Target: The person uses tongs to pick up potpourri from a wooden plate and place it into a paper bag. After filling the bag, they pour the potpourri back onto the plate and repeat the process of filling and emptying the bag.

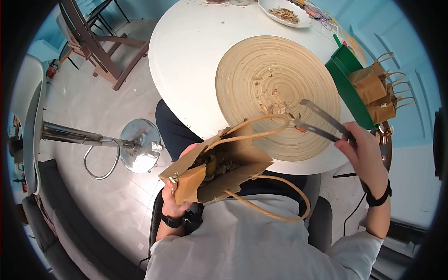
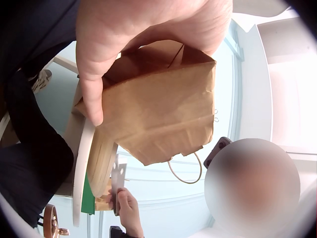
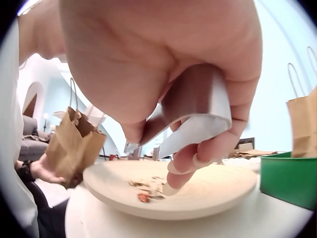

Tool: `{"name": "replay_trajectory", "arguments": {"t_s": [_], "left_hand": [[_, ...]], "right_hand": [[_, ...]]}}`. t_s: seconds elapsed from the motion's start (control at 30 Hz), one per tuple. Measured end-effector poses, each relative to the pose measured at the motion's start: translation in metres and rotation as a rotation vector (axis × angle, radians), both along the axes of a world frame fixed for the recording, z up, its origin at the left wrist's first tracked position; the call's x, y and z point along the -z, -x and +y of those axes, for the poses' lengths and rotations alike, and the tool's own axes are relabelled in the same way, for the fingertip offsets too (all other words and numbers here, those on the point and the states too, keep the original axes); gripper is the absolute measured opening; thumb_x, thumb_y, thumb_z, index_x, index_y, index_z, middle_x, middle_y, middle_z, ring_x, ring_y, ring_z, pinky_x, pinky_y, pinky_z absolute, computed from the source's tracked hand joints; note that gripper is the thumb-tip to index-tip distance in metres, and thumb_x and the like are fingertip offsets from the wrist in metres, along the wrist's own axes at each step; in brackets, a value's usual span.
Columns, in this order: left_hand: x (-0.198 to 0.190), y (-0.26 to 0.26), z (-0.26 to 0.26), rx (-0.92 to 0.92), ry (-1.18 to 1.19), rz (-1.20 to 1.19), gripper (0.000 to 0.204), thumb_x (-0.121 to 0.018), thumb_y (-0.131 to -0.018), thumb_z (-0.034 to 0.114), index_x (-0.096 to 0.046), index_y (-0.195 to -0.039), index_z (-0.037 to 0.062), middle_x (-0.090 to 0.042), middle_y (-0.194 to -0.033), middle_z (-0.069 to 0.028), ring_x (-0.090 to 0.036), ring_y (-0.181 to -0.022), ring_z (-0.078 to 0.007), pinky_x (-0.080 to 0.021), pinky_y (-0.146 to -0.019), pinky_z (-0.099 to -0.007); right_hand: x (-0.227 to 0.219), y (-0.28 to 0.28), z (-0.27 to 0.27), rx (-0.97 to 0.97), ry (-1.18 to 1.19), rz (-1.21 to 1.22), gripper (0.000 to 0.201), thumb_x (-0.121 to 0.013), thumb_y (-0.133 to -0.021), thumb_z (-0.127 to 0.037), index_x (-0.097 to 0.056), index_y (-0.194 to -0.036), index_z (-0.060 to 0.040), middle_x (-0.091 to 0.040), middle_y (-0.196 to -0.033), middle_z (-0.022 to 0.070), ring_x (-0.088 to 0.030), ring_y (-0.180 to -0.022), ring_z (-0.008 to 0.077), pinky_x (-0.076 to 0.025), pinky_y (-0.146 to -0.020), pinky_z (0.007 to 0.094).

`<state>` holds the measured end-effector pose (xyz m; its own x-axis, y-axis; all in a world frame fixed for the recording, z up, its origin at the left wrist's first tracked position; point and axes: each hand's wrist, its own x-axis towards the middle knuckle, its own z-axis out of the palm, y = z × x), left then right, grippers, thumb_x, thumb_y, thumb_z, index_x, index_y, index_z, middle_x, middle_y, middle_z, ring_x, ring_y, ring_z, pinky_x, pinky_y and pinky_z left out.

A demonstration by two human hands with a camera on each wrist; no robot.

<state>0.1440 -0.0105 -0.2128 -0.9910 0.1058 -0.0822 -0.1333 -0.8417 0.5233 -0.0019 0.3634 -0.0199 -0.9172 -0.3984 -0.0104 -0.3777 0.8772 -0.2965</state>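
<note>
A brown paper bag [image 1: 191,182] with twisted handles is tilted over the person's lap, dried plant bits inside. My left hand [image 1: 176,200] grips its lower end, and in the left wrist view the thumb lies along the bag [image 2: 163,109]. My right hand [image 1: 366,156] pinches metal tongs [image 1: 322,123], whose tips stand apart over the edge of some dried pieces. Those pieces [image 1: 277,103] are scattered on a round ridged wooden board [image 1: 238,60]. One orange-red piece [image 3: 143,197] shows in the right wrist view. Whether the tongs touch anything I cannot tell.
A white round table [image 1: 182,51] carries the board. On it at the back stands a white plate [image 1: 305,21] of dried bits. A green container [image 1: 343,70] holding several small paper bags [image 1: 366,84] stands at the right. A bar stool [image 1: 70,133] is at the left.
</note>
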Motion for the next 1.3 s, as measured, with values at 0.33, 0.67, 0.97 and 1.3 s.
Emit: {"name": "replay_trajectory", "arguments": {"t_s": [0.33, 0.67, 0.97, 1.3], "left_hand": [[-0.002, 0.000, 0.002, -0.019, 0.037, 0.001, 0.079, -0.059, -0.092, 0.055, -0.036, -0.147, 0.0051, -0.045, -0.146, -0.0198, -0.050, -0.129, -0.0384, -0.044, -0.104, -0.0555], [-0.006, 0.002, 0.001, -0.003, 0.098, -0.011, 0.083, -0.059, -0.091, 0.057, -0.033, -0.149, 0.0048, -0.041, -0.149, -0.0195, -0.045, -0.133, -0.0387, -0.041, -0.107, -0.0563], [-0.002, -0.001, 0.000, 0.006, 0.061, -0.006, 0.081, -0.059, -0.091, 0.057, -0.034, -0.149, 0.0054, -0.041, -0.149, -0.0188, -0.046, -0.132, -0.0382, -0.043, -0.104, -0.0572], [-0.001, 0.000, 0.000, 0.026, -0.005, 0.003, 0.078, -0.059, -0.092, 0.055, -0.035, -0.148, 0.0061, -0.047, -0.145, -0.0186, -0.050, -0.130, -0.0369, -0.046, -0.104, -0.0537]], "right_hand": [[0.015, -0.008, 0.020, -0.024, -0.140, 0.029, 0.031, -0.074, -0.084, -0.026, -0.055, -0.095, -0.0039, -0.056, -0.068, 0.0107, -0.056, -0.061, 0.0296, -0.044, -0.057, 0.0388], [0.000, -0.011, 0.000, -0.115, 0.002, 0.040, 0.031, -0.076, -0.083, -0.028, -0.059, -0.094, -0.0048, -0.054, -0.064, 0.0082, -0.054, -0.057, 0.0265, -0.041, -0.053, 0.0363], [-0.010, -0.018, -0.028, -0.209, 0.270, -0.038, 0.036, -0.080, -0.080, -0.029, -0.061, -0.098, -0.0033, -0.056, -0.065, 0.0047, -0.052, -0.056, 0.0227, -0.040, -0.052, 0.0329], [0.013, -0.017, -0.008, 0.023, -0.211, 0.064, 0.032, -0.070, -0.089, -0.032, -0.055, -0.089, -0.0032, -0.055, -0.055, 0.0115, -0.058, -0.053, 0.0335, -0.043, -0.050, 0.0400]]}}
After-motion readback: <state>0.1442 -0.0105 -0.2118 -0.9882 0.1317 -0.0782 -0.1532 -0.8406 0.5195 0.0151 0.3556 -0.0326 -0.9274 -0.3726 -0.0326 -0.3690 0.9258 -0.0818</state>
